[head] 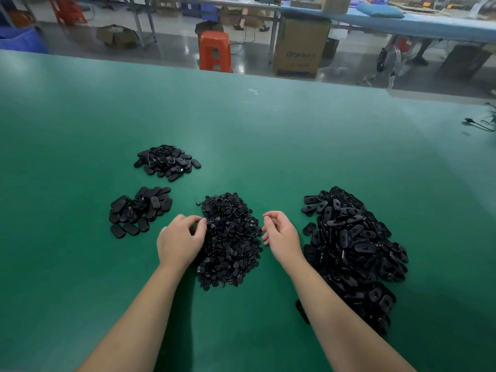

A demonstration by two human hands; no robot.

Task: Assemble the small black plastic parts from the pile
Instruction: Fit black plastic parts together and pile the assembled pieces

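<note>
Head view shows the left hand point(180, 238) pinching at the middle pile point(230, 241) (grip unclear), the right hand point(279, 232) loosely curled and empty; next, an oval cover from the right pile point(354, 245).

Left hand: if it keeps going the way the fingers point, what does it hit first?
Probably the middle pile of small round parts. The left hand sits at that pile's left edge, fingers curled toward it, apparently touching already; depth is unclear.
</note>
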